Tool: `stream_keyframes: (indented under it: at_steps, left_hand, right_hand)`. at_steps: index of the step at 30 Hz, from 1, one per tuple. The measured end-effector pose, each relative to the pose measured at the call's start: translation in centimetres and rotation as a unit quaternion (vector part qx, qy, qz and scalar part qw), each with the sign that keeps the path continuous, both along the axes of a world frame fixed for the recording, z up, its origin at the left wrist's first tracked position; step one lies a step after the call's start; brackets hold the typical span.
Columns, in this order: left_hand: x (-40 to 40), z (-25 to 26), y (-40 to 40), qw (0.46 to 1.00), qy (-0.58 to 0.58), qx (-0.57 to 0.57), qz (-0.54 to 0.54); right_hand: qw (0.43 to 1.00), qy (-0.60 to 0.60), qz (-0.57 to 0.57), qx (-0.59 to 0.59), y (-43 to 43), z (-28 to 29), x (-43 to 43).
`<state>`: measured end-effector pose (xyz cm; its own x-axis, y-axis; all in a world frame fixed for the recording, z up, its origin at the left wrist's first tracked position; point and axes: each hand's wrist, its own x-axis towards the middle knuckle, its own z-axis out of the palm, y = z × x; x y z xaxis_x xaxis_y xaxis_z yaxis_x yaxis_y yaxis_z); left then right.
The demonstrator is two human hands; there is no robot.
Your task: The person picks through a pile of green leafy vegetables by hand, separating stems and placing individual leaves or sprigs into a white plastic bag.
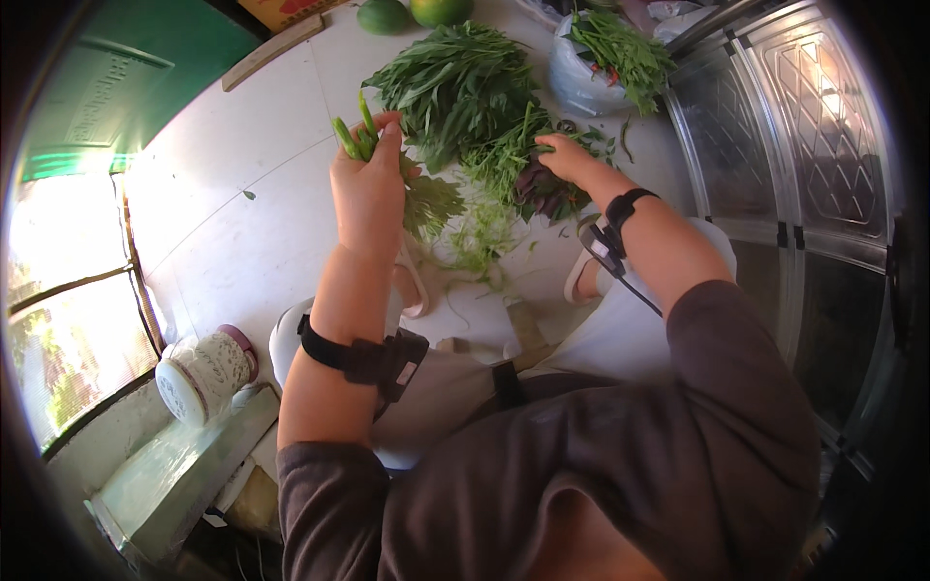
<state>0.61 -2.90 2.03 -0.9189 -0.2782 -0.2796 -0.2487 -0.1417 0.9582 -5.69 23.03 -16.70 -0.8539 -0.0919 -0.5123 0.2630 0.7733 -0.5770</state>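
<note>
My left hand is closed around a small bunch of leafy greens. Its cut stems stick up past the thumb, and the leaves hang down on the right. My right hand reaches into a loose heap of green sprigs on the floor. Whether its fingers pinch a sprig cannot be made out. Just below that hand lie dark purple leaves. Behind both hands rests a large pile of long-leaved greens. Pale green shreds and trimmings are scattered between my feet.
A plastic-lined container holds more greens at the back right. Two round green fruits sit at the back. Metal cabinet doors stand at right. A patterned canister stands at left, near a wooden strip and green panel.
</note>
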Motion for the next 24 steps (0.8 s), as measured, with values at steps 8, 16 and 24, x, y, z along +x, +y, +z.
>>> stream_keyframes:
  at_steps: [8, 16, 24]
  left_hand:
    - [-0.1, -0.1, -0.4, 0.996, -0.067, 0.048, -0.036]
    - [-0.5, 0.5, -0.7, 0.989, -0.089, 0.112, -0.038]
    - [-1.0, 0.7, 0.4, 0.993, -0.096, 0.057, -0.026]
  right_hand:
    - [0.964, -0.106, -0.227, -0.086, -2.9, -0.4, -5.7]
    - [0.959, -0.103, -0.247, -0.097, -1.0, -6.2, -6.4]
    - [0.976, 0.197, -0.086, 0.038, -1.0, 2.8, -7.5]
